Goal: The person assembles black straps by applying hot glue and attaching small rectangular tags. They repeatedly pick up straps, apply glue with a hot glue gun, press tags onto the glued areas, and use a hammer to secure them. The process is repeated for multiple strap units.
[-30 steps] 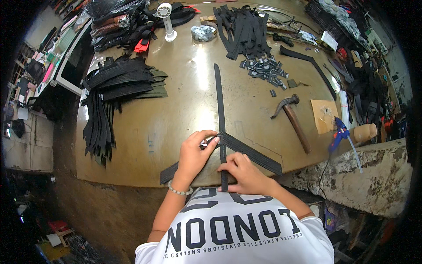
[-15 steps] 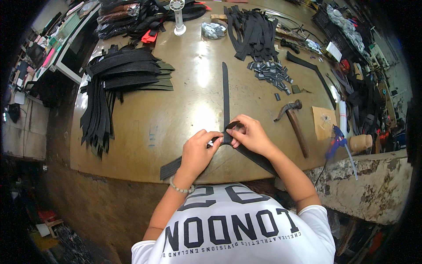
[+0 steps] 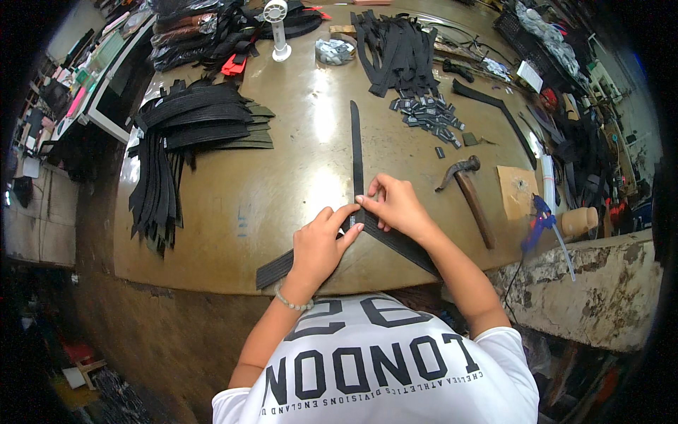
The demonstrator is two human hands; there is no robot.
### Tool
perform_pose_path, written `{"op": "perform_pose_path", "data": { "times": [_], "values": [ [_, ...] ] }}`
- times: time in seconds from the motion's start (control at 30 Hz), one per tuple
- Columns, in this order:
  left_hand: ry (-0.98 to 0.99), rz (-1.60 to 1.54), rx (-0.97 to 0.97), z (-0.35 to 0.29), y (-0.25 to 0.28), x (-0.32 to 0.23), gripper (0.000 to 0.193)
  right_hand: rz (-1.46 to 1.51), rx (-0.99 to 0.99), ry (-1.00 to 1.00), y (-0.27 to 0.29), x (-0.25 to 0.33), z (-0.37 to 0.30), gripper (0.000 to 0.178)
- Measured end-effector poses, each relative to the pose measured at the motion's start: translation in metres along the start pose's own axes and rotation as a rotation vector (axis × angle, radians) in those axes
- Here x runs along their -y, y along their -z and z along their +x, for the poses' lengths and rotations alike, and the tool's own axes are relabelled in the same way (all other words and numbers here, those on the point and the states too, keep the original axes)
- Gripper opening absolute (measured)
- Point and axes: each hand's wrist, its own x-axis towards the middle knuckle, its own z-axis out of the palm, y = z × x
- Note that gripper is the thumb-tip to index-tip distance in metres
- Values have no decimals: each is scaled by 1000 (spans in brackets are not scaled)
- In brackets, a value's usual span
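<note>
A narrow black strap [image 3: 356, 152] runs straight away from me along the table, its rounded end farthest off. At its near end it meets wider ribbed black webbing [image 3: 404, 251], which slants down to the right; another ribbed piece [image 3: 275, 270] shows beyond my left wrist. My left hand [image 3: 319, 244] pinches the join between thumb and forefinger. Pressed onto the same spot is the thumb of my right hand [image 3: 397, 206], its fingers curled round the strap's right side. A small pale tag or label [image 3: 352, 220] shows between the hands; its details are too small to tell.
A hammer [image 3: 467, 194] lies to the right, near a blue glue gun [image 3: 541, 220] and a tape roll [image 3: 580, 221]. Small dark pieces [image 3: 427, 116] are scattered below a pile of black straps [image 3: 395, 53]. Stacked webbing [image 3: 194, 116] is at left, a white fan [image 3: 279, 32] behind.
The short black end that my right hand held raised is now down at the join, with the right thumb pressing there. My left hand has barely moved. The view has shifted slightly.
</note>
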Motion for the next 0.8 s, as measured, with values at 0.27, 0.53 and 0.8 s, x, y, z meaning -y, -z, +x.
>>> {"op": "perform_pose_path", "data": {
  "times": [0.27, 0.53, 0.8],
  "values": [
    [18, -207, -39, -1, 5, 6, 25, -290, -141, 605, -30, -20, -67, 46],
    [21, -222, -20, -1, 2, 9, 19, -481, -139, 637, -35, -26, -73, 61],
    [-11, -170, 15, 1, 3, 9, 21, -370, -17, 625, -30, -32, -65, 54]
  ]
}}
